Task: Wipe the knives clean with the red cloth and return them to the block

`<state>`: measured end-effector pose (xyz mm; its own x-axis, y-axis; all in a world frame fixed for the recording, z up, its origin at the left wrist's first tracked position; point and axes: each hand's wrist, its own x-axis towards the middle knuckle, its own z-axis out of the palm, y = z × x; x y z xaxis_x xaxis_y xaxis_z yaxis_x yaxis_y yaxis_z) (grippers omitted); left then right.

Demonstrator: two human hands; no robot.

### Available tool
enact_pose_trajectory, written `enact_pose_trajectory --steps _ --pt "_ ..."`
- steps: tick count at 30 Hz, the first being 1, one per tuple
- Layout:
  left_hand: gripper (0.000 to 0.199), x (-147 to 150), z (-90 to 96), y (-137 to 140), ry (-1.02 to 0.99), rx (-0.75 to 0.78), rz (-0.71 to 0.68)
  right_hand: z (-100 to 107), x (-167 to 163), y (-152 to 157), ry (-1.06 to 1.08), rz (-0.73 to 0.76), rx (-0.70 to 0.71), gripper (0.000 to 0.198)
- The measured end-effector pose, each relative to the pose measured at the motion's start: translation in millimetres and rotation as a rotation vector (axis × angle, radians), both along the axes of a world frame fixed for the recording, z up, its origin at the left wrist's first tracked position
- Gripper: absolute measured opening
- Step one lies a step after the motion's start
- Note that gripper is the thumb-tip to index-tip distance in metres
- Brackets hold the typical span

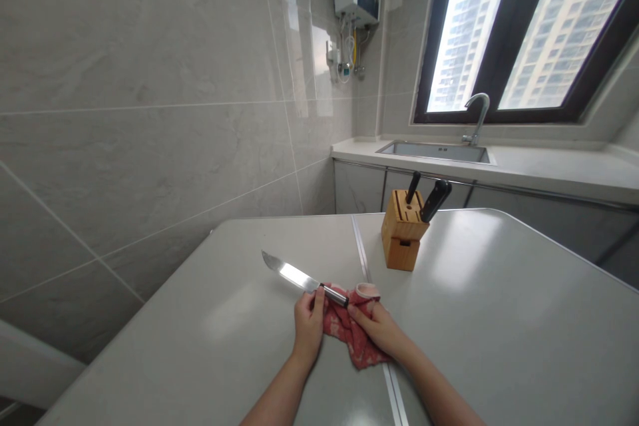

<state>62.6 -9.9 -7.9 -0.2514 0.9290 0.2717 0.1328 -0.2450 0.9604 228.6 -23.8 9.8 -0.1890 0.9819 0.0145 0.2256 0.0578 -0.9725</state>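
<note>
A kitchen knife (294, 275) with a shiny blade and a black and silver handle is held above the table, its tip pointing to the upper left. My left hand (310, 321) is closed on it where the blade meets the handle, thumb on top. A red patterned cloth (362, 346) lies under the handle and hangs down between my hands. My right hand (377, 327) grips the cloth, its thumb beside the butt of the handle. Some fingers of both hands are hidden.
A wooden knife block (403, 239) with two black-handled tools in it stands beyond my hands on the grey table (499, 319). A metal strip (360, 246) crosses the tabletop. Farther back are a counter, a sink (434, 152) and a faucet (479, 116) below the window.
</note>
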Motion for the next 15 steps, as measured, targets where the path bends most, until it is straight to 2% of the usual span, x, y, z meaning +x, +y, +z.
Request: enact_pose_trajectory --steps 6,15 --pt "0.044 0.0 1.0 0.0 0.01 0.003 -0.004 -1.0 -0.1 1.0 0.041 0.027 0.001 0.053" --pt "0.043 0.0 -7.9 3.1 0.081 -0.011 -0.017 -6.5 0.8 2.2 0.025 0.031 0.024 0.054"
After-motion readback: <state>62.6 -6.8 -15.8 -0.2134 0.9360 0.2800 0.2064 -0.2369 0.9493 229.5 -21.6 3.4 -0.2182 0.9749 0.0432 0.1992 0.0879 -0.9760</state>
